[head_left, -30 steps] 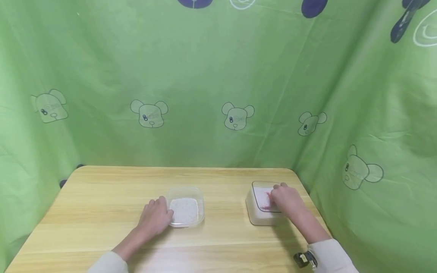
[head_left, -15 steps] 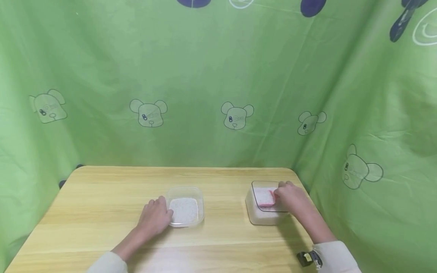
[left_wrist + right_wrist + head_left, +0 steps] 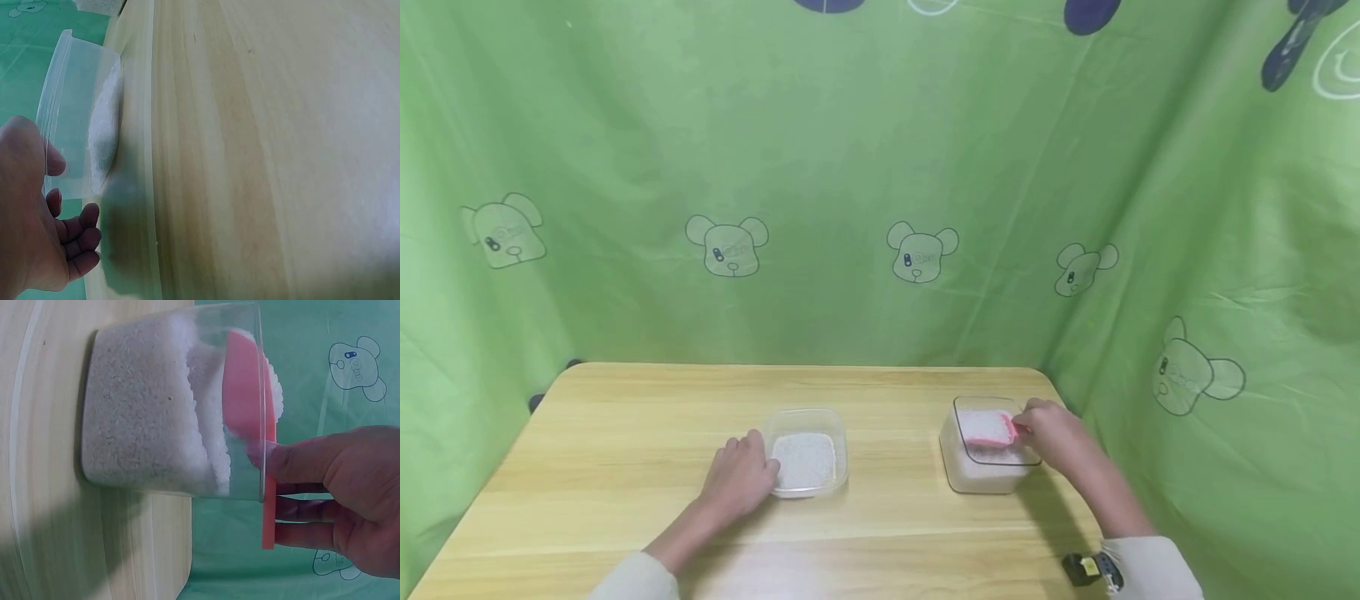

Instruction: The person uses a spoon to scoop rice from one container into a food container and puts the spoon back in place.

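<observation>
My right hand (image 3: 350, 494) grips the handle of a pink scoop (image 3: 247, 387) heaped with white rice (image 3: 278, 394). The scoop is over the rice inside a clear, deep square container (image 3: 985, 479), within its rim in the head view. My left hand (image 3: 741, 479) holds the near left rim of a shallow clear plastic box (image 3: 842, 475). Its thumb and forefinger pinch that rim in the left wrist view, the other fingers loosely bent below. A layer of rice (image 3: 805, 461) covers the bottom of the box.
Both containers stand apart on a light wooden table (image 3: 887, 533), the deep one near the right edge. Green curtains (image 3: 820, 167) hang behind the table and along its sides. A small black device (image 3: 1082, 569) is strapped at the right sleeve.
The scoop has come up out of the rice, now loaded and level, as my right hand drew back a little to the right. My left hand stays on the box.
</observation>
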`<control>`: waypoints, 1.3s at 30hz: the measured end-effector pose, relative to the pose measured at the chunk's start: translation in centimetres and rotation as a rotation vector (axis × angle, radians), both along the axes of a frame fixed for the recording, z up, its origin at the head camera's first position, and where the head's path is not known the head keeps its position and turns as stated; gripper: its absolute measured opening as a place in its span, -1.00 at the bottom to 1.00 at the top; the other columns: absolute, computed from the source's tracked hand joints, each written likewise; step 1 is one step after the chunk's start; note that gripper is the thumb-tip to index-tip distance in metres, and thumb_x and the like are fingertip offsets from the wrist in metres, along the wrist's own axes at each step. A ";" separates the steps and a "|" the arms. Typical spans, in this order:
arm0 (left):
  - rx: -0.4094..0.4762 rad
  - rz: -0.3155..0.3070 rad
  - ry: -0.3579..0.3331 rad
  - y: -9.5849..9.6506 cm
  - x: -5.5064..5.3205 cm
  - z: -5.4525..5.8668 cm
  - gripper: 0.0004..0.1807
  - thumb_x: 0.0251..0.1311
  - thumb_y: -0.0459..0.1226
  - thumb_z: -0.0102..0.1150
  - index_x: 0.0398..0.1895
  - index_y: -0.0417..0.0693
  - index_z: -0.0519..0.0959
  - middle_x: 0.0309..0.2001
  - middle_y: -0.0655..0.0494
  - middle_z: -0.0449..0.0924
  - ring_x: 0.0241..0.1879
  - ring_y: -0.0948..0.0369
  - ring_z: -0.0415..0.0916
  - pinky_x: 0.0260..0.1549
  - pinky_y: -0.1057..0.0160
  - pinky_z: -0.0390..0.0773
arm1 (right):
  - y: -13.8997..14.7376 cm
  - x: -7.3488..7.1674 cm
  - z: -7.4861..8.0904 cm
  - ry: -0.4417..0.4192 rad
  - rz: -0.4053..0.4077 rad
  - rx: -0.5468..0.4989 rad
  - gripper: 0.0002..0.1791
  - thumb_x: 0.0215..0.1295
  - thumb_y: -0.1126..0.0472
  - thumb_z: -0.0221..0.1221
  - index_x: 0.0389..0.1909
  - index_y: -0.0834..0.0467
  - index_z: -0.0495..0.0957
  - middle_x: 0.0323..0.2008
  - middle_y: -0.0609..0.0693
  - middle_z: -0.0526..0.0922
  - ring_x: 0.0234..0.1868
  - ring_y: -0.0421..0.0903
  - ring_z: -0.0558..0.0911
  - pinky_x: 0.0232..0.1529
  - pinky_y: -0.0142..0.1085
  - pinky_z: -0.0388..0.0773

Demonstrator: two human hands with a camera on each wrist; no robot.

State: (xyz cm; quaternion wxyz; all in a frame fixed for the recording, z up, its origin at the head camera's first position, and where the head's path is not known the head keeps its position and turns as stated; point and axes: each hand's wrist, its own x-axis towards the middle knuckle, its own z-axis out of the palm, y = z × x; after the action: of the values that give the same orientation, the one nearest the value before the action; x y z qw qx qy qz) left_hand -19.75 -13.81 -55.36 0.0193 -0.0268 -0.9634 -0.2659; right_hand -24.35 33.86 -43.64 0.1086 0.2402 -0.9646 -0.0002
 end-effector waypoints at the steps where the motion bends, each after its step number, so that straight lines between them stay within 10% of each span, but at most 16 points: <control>1: 0.001 0.001 0.001 0.0 0.0 0.0 -0.76 0.31 -0.15 0.10 -0.37 -0.13 0.37 -0.48 0.04 0.34 -0.42 0.09 0.26 -0.37 0.18 0.25 | 0.1 0.0 0.0 -0.007 0.000 -0.006 -0.89 0.06 0.36 0.47 -0.42 0.09 0.78 -0.51 -0.08 0.53 -0.48 -0.19 0.48 -0.42 -0.27 0.54; 39: -0.021 0.003 -0.003 0.4 0.1 0.3 -0.76 0.33 -0.14 0.10 -0.33 -0.14 0.40 -0.46 0.04 0.37 -0.38 0.08 0.29 -0.27 0.10 0.34 | 1.3 0.3 0.0 -0.106 -0.066 -0.132 -0.76 0.09 0.28 0.46 -0.20 0.27 0.79 -0.37 0.08 0.69 -0.36 0.01 0.67 -0.26 -0.06 0.69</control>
State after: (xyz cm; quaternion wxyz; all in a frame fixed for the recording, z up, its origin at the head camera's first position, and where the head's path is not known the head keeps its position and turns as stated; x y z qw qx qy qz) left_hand -19.65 -13.41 -55.01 0.0182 -0.0251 -0.9663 -0.2556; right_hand -24.02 35.17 -43.62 0.0728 0.2004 -0.9743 0.0727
